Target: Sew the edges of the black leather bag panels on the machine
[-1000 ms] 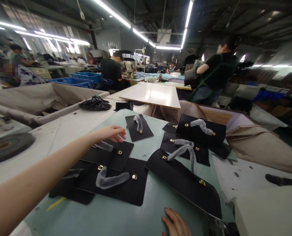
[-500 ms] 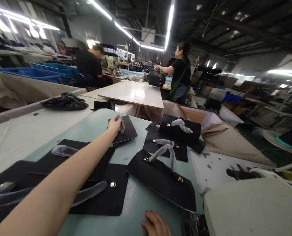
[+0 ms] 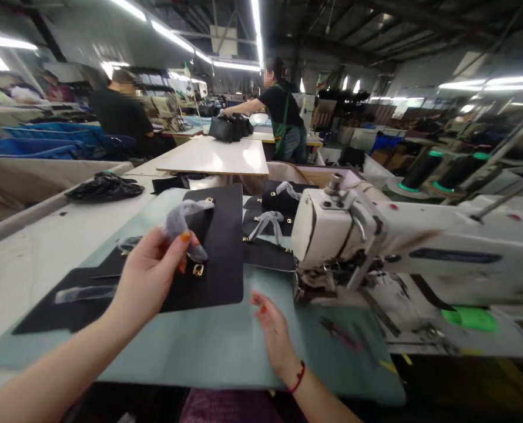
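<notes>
while it's held, blk panel (image 3: 223, 249), film-wrapped hndl (image 3: 176, 221)

Pale green tabletop (image 3: 191, 346), black panels (image 3: 264, 252), pink-handled tool (image 3: 341, 334)

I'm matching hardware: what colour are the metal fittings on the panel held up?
The metal fittings are gold-coloured; the head view shows them best.

Tilted black panel (image 3: 226, 252), translucent-wrapped handle (image 3: 176, 221)
</notes>
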`<state>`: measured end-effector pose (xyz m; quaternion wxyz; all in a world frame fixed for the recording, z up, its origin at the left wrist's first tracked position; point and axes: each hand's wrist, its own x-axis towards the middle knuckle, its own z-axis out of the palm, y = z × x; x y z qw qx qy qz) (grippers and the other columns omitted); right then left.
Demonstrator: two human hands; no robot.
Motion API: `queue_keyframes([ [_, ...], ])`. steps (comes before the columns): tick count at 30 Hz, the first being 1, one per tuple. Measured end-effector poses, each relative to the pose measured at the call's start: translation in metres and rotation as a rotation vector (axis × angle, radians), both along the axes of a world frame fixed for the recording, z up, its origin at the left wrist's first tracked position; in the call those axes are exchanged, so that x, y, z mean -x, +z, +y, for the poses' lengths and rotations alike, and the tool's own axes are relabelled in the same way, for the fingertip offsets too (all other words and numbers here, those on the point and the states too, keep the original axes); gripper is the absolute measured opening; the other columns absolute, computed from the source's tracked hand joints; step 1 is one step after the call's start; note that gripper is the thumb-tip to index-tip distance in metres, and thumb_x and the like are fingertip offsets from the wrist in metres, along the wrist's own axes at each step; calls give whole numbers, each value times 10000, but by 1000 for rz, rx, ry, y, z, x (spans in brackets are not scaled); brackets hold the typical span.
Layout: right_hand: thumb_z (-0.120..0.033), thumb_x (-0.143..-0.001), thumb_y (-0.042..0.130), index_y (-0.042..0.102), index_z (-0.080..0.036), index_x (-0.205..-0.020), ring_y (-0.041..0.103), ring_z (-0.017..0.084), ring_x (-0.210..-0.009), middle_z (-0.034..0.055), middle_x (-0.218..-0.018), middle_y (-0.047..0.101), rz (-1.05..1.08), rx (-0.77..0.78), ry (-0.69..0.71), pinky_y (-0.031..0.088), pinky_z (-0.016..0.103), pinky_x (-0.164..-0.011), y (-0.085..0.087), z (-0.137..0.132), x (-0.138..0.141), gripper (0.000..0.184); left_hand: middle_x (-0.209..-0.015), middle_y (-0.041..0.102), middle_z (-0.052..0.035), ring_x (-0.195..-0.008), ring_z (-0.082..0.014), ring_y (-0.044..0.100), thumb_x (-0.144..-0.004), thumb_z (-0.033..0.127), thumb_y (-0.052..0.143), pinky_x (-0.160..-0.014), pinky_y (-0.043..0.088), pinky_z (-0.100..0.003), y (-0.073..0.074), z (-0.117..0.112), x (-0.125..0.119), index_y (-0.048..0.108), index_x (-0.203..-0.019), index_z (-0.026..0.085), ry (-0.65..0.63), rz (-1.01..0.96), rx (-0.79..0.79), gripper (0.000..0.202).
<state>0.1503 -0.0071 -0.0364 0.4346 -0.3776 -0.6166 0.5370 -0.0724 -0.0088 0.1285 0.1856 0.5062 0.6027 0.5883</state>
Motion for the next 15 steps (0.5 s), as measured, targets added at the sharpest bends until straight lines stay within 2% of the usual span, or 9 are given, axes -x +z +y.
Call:
queue_keyframes([
  [1,-558,-990,358,579,-185,-1309,589,258,-1183,139,-1327,590,130,146,38,551,422,-920,10,-15,0,538,-870,640,1,-595,-161,495,-867,465,593,-544,436,-315,-11,-16,-13,638,-943,322,-6,-8,40,168],
  [3,-601,-943,458,578,-200,-1298,640,248,-1077,112,-1268,622,263,381,99,595,381,-804,25,-45,-4,549,-888,646,-1,-630,-189,536,-875,477,570,-569,477,-349,-38,-44,-36,620,-974,357,-29,-56,123,164],
  [6,-584,-849,627,629,-181,-1189,672,211,-898,68,-1101,672,270,590,36,611,310,-651,26,-82,-21,528,-1012,669,-27,-764,-237,629,-901,519,467,-686,560,-418,-89,-84,-61,577,-1093,374,-86,-95,335,265],
  [9,-607,-820,639,667,-154,-1119,654,180,-821,51,-996,667,166,634,-94,592,245,-552,10,-104,-50,543,-1288,614,-66,-1047,-275,657,-902,541,364,-883,577,-453,-146,-130,-75,399,-1388,401,-165,-179,607,507],
  [11,-613,-819,633,685,-156,-1107,637,165,-796,38,-948,653,75,612,-123,586,228,-541,3,-112,-70,543,-1387,561,-60,-1231,-275,581,-856,542,454,-1001,528,-438,-180,-161,-83,305,-1460,435,-145,-311,725,631],
  [13,-605,-846,605,698,-163,-1100,625,159,-770,29,-903,642,6,578,-70,583,231,-555,7,-115,-84,518,-1451,513,-62,-1344,-299,480,-761,546,623,-1102,435,-438,-200,-186,-93,398,-1432,400,-68,-443,762,722],
  [15,-568,-890,571,709,-169,-1091,618,165,-772,27,-874,644,-27,518,33,578,246,-607,20,-115,-89,468,-1447,525,-100,-1366,-342,445,-694,545,727,-1139,379,-461,-203,-198,-108,500,-1386,293,4,-633,764,771],
])
